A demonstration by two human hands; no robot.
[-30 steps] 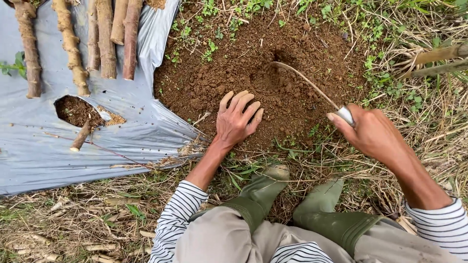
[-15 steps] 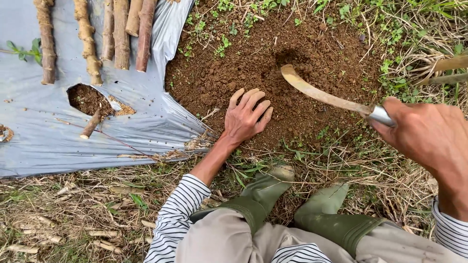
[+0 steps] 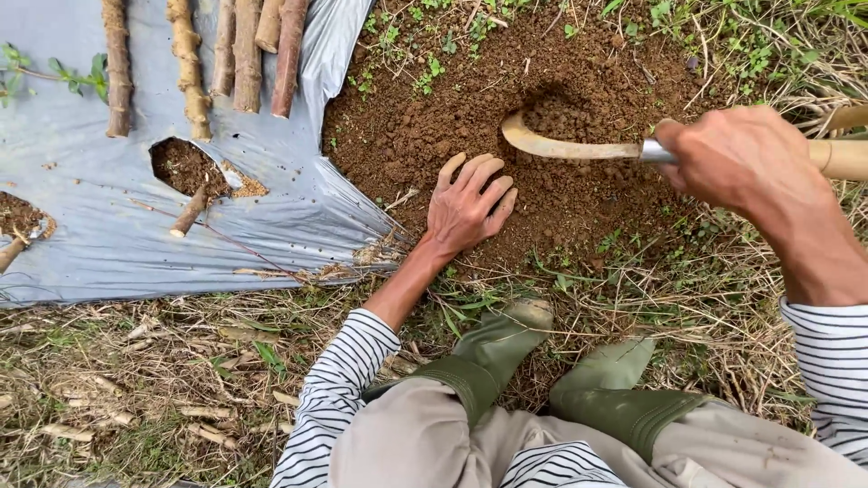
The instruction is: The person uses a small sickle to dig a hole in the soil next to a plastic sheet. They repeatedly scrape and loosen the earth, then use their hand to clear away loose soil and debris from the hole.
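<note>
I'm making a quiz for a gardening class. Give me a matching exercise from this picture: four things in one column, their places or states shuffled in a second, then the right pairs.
Things:
1. left hand
2. right hand
3. cut stems
4. green boots

Places or states:
A. lying in a row on the grey plastic sheet
B. flat on the loose brown soil, fingers spread
C. on the dry grass below the soil patch
D. closed around the handle of a curved blade

Pairs: 1-B, 2-D, 3-A, 4-C
</note>
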